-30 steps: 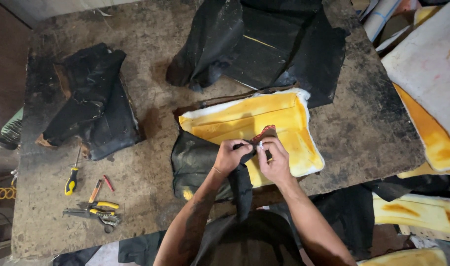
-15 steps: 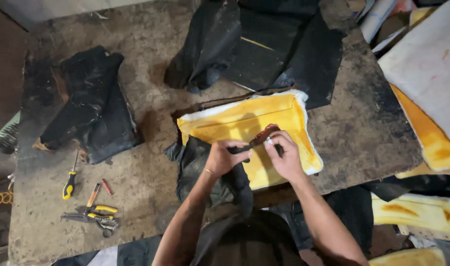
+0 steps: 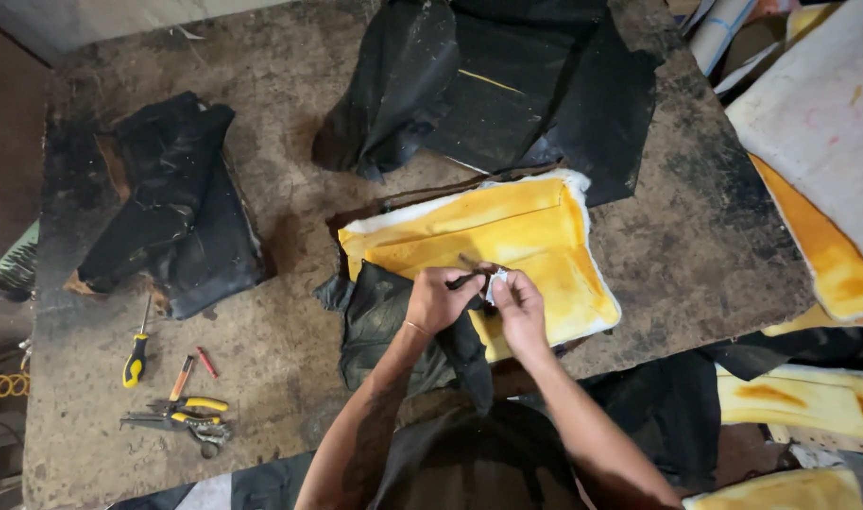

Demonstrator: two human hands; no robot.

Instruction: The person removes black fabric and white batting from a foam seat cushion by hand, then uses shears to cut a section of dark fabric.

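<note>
Screwdriver (image 3: 135, 357) and perhaps pliers (image 3: 187, 416) at left, black covers (image 3: 167, 203) on worn table (image 3: 290, 76).

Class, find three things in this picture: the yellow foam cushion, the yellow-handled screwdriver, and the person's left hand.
yellow foam cushion (image 3: 507, 222): head view, on its bare upper face.
yellow-handled screwdriver (image 3: 134, 359): head view, on its handle.
left hand (image 3: 436, 300): head view, on the back of the hand.
</note>
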